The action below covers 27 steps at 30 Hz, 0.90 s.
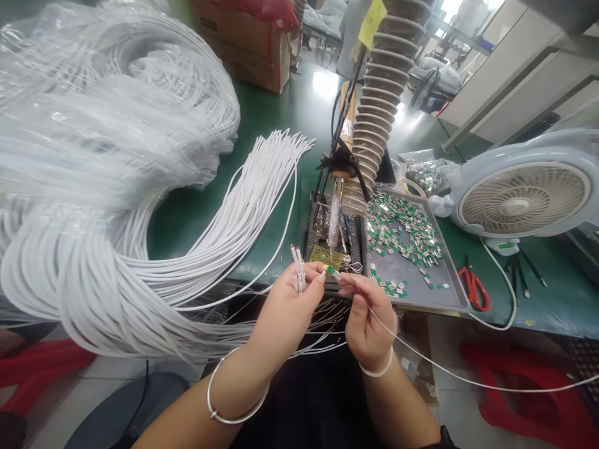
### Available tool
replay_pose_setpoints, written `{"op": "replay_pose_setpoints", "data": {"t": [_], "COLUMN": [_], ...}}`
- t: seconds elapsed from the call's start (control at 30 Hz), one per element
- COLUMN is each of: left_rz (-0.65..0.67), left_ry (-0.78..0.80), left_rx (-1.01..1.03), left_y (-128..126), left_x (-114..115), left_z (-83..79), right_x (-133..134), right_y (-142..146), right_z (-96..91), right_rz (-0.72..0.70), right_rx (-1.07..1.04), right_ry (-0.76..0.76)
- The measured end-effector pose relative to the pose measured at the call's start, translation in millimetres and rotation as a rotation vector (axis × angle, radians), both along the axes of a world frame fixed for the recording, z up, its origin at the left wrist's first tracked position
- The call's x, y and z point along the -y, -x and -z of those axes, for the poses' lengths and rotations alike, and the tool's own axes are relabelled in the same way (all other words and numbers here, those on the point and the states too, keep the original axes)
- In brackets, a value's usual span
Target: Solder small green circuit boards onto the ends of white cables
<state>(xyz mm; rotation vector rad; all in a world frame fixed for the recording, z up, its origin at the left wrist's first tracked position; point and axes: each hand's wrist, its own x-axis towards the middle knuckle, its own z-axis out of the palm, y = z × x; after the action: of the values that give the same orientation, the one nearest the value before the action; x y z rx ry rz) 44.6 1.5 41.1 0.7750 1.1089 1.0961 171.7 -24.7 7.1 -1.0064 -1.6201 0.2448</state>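
Observation:
My left hand (290, 305) is closed round several short white cable ends (298, 268), its thumb and forefinger pinched together. At those fingertips sits a small green circuit board with a metal plug (335, 274), close under the tip of a soldering iron (335, 212) clamped upright. My right hand (372, 318) is closed with its fingertips by the plug; whether they touch it I cannot tell. A thin pale wire (435, 362), which looks like solder, runs from the right hand's fingers off to the right.
A grey tray (407, 294) holds many green boards with metal plugs. Left lies a big bundle of white cables (187, 268), partly under clear plastic. A ribbed hose (379, 100) hangs over the iron. Red-handled scissors (476, 290) and a fan (519, 193) are on the right.

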Motion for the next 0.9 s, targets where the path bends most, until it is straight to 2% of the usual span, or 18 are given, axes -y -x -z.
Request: {"op": "replay_pose_setpoints", "data": {"t": [0.1,0.3,0.6,0.9], "left_rz": [0.003,-0.007,0.024,-0.006], "left_ry": [-0.012,-0.031,-0.078,-0.107], "left_rx": [-0.003,0.0,-0.044,-0.058], "left_y": [-0.3,-1.3,1.5,0.3], "left_x": [-0.4,-0.5,-1.5,-4.4], "left_z": [-2.0,-3.6,-3.9,-6.2], "right_x": [-1.9,-4.3,-8.6,-13.9], "right_y": [-0.4,0.4,4.5,7.0], "right_z": [-4.4,-10.8,-15.1,-20.6], "right_rz": [-0.015,0.031,0.065,0.09], "right_rx": [0.046,0.11,0.156,0.178], "right_ry": [-0.04,-0.019,-0.052,-0.086]}}
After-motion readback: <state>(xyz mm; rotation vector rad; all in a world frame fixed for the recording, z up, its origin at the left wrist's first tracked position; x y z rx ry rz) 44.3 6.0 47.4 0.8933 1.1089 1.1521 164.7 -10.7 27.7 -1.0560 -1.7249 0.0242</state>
